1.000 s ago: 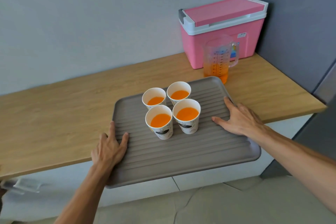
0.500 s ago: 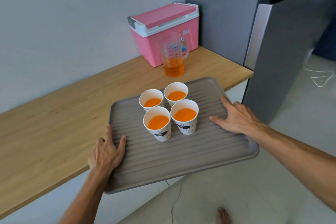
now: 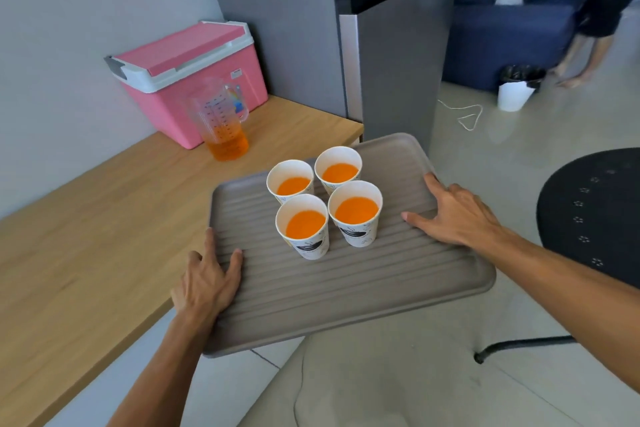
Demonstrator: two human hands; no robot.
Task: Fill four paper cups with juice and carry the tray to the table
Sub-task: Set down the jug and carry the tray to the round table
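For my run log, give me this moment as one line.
stage: carrying | tray: held off counter | left hand, right hand: gripping tray edges | four paper cups: upright, filled | pitcher: on counter

I'm in a home, in a kitchen corner that opens onto a living area. A wooden worktop [image 3: 104,218] runs along a plain grey wall, with a pink cooler box [image 3: 187,80] on it. A tall grey fridge [image 3: 391,45] stands at its end. Beyond, on the pale tiled floor, are a dark blue sofa [image 3: 502,31] and a small bin [image 3: 516,88].
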